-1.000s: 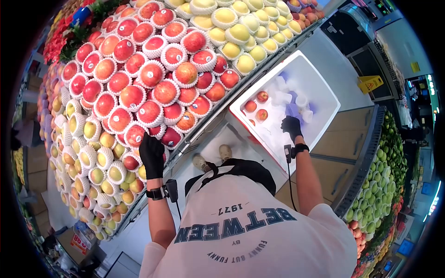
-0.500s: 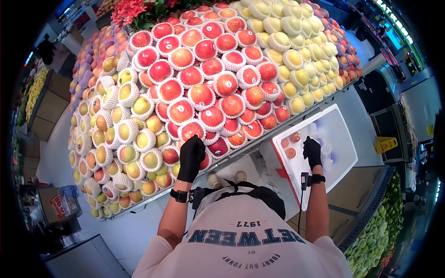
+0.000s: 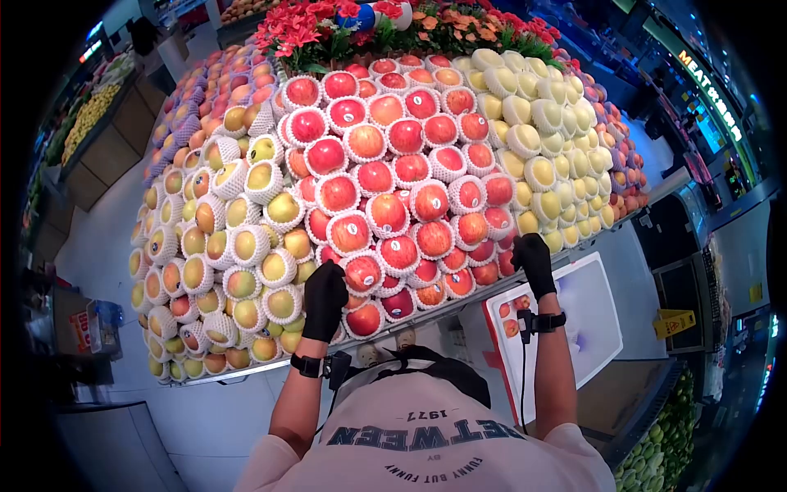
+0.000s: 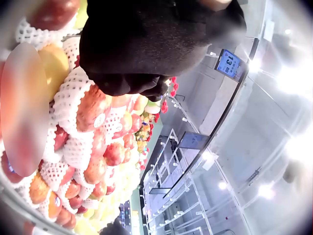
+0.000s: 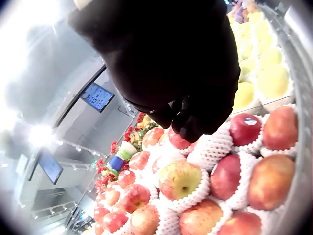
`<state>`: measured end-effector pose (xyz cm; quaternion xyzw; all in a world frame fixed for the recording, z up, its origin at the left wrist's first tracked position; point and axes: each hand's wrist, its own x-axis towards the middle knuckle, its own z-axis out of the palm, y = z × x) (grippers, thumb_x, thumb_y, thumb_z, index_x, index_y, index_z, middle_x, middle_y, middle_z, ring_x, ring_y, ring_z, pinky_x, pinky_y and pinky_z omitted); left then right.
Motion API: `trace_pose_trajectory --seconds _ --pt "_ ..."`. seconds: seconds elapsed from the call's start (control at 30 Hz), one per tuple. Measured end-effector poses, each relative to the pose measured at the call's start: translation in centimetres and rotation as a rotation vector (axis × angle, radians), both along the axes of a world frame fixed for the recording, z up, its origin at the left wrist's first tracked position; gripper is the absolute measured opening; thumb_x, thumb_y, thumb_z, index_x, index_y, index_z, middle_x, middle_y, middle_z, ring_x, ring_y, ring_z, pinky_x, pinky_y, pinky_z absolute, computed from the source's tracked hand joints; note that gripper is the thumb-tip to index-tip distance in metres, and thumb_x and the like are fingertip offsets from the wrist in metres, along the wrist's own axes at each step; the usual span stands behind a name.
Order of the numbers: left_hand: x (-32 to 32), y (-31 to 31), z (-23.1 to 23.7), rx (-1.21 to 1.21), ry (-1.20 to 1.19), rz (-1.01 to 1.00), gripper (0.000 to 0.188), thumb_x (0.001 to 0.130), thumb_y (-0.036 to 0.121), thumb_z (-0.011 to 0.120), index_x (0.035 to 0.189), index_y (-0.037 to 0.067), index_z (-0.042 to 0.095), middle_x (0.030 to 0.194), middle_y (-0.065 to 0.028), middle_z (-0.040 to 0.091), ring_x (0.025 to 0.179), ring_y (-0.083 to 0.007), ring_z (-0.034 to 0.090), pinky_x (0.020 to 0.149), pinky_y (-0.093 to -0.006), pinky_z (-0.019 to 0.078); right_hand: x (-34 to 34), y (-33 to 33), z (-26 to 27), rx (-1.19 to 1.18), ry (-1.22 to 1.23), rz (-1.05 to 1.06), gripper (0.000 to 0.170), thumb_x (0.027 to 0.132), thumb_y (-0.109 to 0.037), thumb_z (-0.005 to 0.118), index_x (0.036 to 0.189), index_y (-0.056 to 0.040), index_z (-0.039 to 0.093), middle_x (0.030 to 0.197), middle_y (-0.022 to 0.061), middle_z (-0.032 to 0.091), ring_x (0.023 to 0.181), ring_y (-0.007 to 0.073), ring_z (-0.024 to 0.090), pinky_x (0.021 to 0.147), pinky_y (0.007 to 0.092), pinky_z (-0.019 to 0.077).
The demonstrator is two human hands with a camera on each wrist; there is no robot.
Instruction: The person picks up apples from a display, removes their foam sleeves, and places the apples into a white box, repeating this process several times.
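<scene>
My left hand (image 3: 325, 302), in a black glove, is over the front left of the red apple pile, beside a netted red apple (image 3: 362, 272). Its fingers curl in, and nothing shows in them; in the left wrist view the back of the glove (image 4: 146, 44) covers most of the grip. Over the pile's right front edge hangs my right hand (image 3: 534, 264), gloved in black too. In the right wrist view its fingertips curl together above a white foam net (image 5: 211, 149) and a yellow-red apple (image 5: 181, 180), with no fruit visible between them.
Yellow-green fruit (image 3: 242, 283) in foam nets fills the left of the stand, pale yellow fruit (image 3: 541, 172) the right. A white foam box (image 3: 602, 324) with a few apples stands below at the right. Red flowers (image 3: 307, 41) line the back. The stand's metal edge (image 3: 246, 371) runs along the front.
The right hand has risen from over the white box to the right edge of the red apples. The left hand stays near the pile's front left. The head view has turned toward the stand.
</scene>
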<state>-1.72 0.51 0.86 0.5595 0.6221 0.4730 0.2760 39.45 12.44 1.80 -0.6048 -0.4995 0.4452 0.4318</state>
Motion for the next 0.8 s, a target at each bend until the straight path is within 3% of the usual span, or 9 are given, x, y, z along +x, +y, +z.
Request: trace_pose_trajectory --seconds 0.1,0.23,0.27,0.3,0.37,0.4,0.6,0.7,0.8 --pt "-1.5 0.5 -1.1 0.114 0.126 0.096 0.008 0.082 0.0 0.051 0.078 0.002 0.044 0.067 -0.0078 0.045 0.059 -0.019 0.042 0.056 -0.031 0.0382 -0.8 4.5 1.1 0.043 -0.003 0.056 0.024 0.088 -0.025 0.061 0.08 -0.003 0.056 0.066 0.004 0.057 0.054 0.0116 0.055 0.049 0.0262 0.0452" --pt "-2.9 0.4 -2.8 0.06 -0.097 0.232 0.023 0.093 0.009 0.047 0.071 0.008 0.04 0.063 0.0023 0.036 0.052 -0.0111 0.034 0.046 -0.0226 0.0303 -3.0 10.5 3.9 0.188 -0.039 0.195 0.021 0.086 -0.023 0.06 0.094 -0.0035 0.061 0.077 0.0023 0.06 0.066 0.0095 0.056 0.057 0.0252 0.0479" --pt "-2.5 0.3 -1.5 -0.033 -0.692 0.243 0.033 0.098 0.024 0.043 0.067 0.016 0.038 0.058 0.0064 0.031 0.047 -0.0057 0.031 0.041 -0.0196 0.0256 -3.4 12.4 4.5 0.202 -0.13 0.22 0.022 0.085 -0.022 0.061 0.096 -0.0031 0.061 0.08 0.0034 0.061 0.07 0.0112 0.058 0.061 0.0262 0.0489" --pt "-3.2 0.6 -3.5 0.024 -0.492 0.313 0.039 0.099 0.033 0.039 0.063 0.02 0.034 0.054 0.0078 0.027 0.043 -0.0042 0.028 0.038 -0.0197 0.0237 -3.8 14.2 5.0 0.215 -0.221 0.244 0.023 0.084 -0.021 0.061 0.098 -0.0027 0.061 0.083 0.0045 0.062 0.074 0.0129 0.059 0.065 0.0272 0.0499" --pt "-3.2 -0.1 -1.5 -0.06 -0.983 0.317 0.04 0.099 0.031 0.039 0.062 0.02 0.033 0.054 0.0074 0.026 0.043 -0.0057 0.028 0.038 -0.0199 0.0236 -5.1 17.4 6.0 0.367 -0.347 0.294 0.029 0.082 -0.021 0.063 0.103 -0.0018 0.06 0.092 0.0079 0.064 0.086 0.0175 0.061 0.077 0.0294 0.0492" --pt "-3.3 -0.2 -1.6 -0.04 -0.962 0.33 0.04 0.099 0.031 0.039 0.062 0.02 0.032 0.054 0.0072 0.026 0.043 -0.0059 0.028 0.039 -0.0198 0.0241 -5.5 19.7 5.8 0.454 -0.379 0.342 0.035 0.08 -0.022 0.064 0.108 -0.0019 0.058 0.101 0.0114 0.063 0.096 0.0208 0.06 0.085 0.0315 0.0466" --pt "-2.9 -2.2 -2.0 0.021 -0.833 0.423 0.04 0.099 0.027 0.04 0.062 0.017 0.03 0.056 0.0059 0.024 0.048 -0.0064 0.025 0.045 -0.0202 0.0263 -10.2 25.2 10.0 0.515 -0.533 0.393 0.052 0.075 -0.031 0.07 0.114 -0.0015 0.055 0.11 0.0189 0.06 0.102 0.0294 0.059 0.089 0.0359 0.0467" --pt "-3.5 -2.9 -2.6 0.078 -1.235 0.41 0.04 0.099 0.027 0.039 0.061 0.017 0.033 0.052 0.0036 0.028 0.045 -0.0082 0.029 0.043 -0.0236 0.0254 -13.7 28.1 10.6 0.589 -0.634 0.463 0.057 0.073 -0.034 0.071 0.118 -0.0044 0.052 0.11 0.0198 0.059 0.097 0.0313 0.059 0.086 0.037 0.047" --pt "-2.5 -3.2 -1.4 0.033 -1.174 0.515 0.04 0.099 0.029 0.04 0.061 0.017 0.034 0.053 0.0042 0.03 0.045 -0.0079 0.029 0.044 -0.0232 0.0254 -18.5 29.1 11.8 0.584 -0.58 0.58 0.059 0.072 -0.035 0.071 0.12 -0.0059 0.051 0.115 0.0201 0.056 0.102 0.0325 0.058 0.087 0.0377 0.0463"
